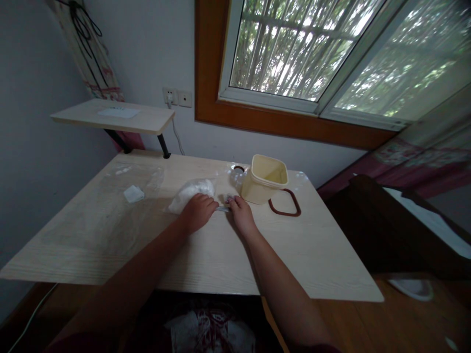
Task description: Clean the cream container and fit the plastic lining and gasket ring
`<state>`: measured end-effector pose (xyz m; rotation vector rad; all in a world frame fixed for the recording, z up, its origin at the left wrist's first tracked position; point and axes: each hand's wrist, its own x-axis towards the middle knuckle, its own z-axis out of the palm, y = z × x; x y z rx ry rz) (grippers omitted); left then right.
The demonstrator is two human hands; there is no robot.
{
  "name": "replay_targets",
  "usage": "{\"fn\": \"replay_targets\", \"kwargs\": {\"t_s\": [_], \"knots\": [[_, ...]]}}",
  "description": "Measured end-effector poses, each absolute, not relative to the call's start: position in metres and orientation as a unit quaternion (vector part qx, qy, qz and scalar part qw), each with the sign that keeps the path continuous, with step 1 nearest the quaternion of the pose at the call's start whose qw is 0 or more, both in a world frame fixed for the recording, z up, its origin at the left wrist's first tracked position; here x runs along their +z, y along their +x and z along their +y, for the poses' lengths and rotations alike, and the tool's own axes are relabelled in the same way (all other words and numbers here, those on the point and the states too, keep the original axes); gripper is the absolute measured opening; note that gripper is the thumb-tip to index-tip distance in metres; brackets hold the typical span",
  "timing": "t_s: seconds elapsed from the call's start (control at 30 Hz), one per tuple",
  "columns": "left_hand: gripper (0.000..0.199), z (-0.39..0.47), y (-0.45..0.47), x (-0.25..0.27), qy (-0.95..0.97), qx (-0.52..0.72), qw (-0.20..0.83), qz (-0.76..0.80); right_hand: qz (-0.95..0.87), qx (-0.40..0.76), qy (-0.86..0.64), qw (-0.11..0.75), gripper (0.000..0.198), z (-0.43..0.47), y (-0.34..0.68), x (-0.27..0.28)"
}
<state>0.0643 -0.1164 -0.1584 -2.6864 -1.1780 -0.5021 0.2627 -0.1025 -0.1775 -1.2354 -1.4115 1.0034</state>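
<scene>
Leaning over the pale bench (324,264), the person has both forearms stretched out and both hands close together near the middle of it. From where I stand, the left hand (199,212) is curled, its grip pinching one end of a short pale strip (222,209), while the right hand (240,212) has its grip pressed together on the other end. Whether that strip belongs to the puffy white bag (189,192) I cannot tell; the bag lies on the bench just behind and to the left of the left hand, partly hidden by it. Beyond the right hand, a cream bin (253,190) stands upright, its open mouth facing up, and beside it to the right a reddish-brown frame (297,206) with rounded corners lies flat, partly hidden behind the bin. Some clear crinkled plastic (237,179) sits on the bin's left, with a small dark ring (239,168) at its far end. On the bench's left side a broad transparent sheet (110,215) is spread out, with a small white packet (134,194) near its right part. Above the far left corner, a raised shelf (75,113) carries a sheet of white paper (118,113), and a window (294,54) with a brown frame looks out on foliage.
</scene>
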Motion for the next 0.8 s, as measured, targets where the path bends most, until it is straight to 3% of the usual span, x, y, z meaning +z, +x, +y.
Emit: {"fn": "replay_targets", "kwargs": {"t_s": [0.17, 0.33, 0.5, 0.8], "knots": [[0.022, -0.115, 0.059, -0.154, -0.889, -0.235, 0.117, -0.376, -0.727, 0.232, -0.582, 0.281, 0.024, -0.113, 0.258, -0.164], [0.021, -0.115, 0.055, -0.152, -0.877, -0.302, 0.135, -0.349, -0.801, 0.2, -0.542, 0.158, 0.027, -0.126, 0.251, -0.144], [0.019, -0.116, 0.054, -0.151, -0.87, -0.342, 0.141, -0.327, -0.839, 0.234, -0.471, 0.137, 0.026, -0.135, 0.249, -0.136], [0.013, -0.117, 0.055, -0.153, -0.86, -0.386, 0.13, -0.308, -0.811, 0.382, -0.4, 0.192, 0.05, -0.131, 0.25, -0.145]]}}
